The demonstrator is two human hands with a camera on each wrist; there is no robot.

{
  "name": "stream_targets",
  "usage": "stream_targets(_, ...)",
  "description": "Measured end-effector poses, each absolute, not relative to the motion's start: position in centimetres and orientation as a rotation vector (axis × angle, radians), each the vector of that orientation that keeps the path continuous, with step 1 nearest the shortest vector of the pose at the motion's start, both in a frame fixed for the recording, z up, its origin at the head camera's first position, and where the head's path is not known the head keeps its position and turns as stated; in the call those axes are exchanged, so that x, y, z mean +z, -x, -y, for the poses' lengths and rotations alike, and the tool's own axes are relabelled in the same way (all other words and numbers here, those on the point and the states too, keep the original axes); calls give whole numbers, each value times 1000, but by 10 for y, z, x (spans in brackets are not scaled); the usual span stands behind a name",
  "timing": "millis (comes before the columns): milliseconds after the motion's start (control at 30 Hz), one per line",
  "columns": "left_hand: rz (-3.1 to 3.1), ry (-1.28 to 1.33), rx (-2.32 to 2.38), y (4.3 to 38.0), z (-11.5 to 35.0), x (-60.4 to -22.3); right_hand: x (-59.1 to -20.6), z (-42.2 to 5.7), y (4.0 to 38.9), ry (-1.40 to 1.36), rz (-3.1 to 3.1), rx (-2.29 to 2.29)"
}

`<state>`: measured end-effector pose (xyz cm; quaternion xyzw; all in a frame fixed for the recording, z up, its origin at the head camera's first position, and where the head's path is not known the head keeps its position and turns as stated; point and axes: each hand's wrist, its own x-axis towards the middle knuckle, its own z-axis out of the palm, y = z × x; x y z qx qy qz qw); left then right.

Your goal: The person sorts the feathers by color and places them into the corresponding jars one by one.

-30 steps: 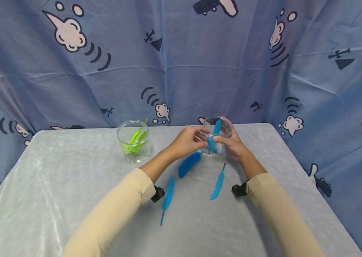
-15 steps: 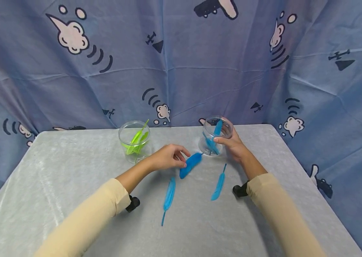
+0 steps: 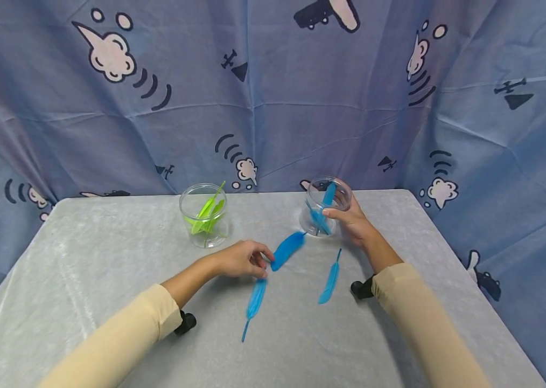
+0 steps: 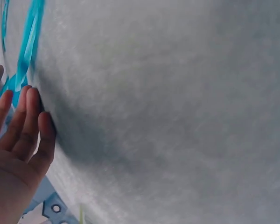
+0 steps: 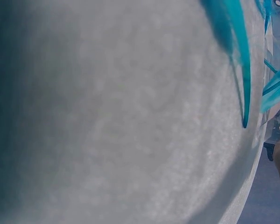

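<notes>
My right hand [image 3: 354, 223] holds a clear round jar [image 3: 308, 218] at the table's back right, thumb on its near side and the other fingers mostly hidden behind it. Blue feathers [image 3: 319, 220] stand inside that jar. My left hand [image 3: 241, 260] is low over the table, fingertips right at the upper end of a slim blue feather [image 3: 256, 300]. In the left wrist view its fingers [image 4: 31, 107] are extended, with the thumb apart from them. A wider blue feather [image 3: 287, 251] lies just beyond these fingertips. Another slim blue feather [image 3: 329, 281] lies nearer the right arm.
A second clear jar [image 3: 203, 215] with several bright green feathers [image 3: 207, 213] stands at the back left, beyond the left forearm. A pale grey cloth covers the table [image 3: 108, 280]. Close behind its back edge hangs a blue patterned curtain [image 3: 273, 75].
My left hand has left the right jar and moved left and toward me, past the wider feather to the slim one. My right hand keeps its hold on the jar.
</notes>
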<state>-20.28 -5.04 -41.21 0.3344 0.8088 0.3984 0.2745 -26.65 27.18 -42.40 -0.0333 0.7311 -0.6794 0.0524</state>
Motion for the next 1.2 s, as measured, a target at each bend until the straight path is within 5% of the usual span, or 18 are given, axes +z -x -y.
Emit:
stream_targets(733, -2179, -960, 1129, 200, 51, -417, -422, -270, 264, 84, -2223, -2068)
stream_targets(1200, -2241, -920, 1224, 220, 43, -388, -425, -271, 267, 119, -2200, -2097)
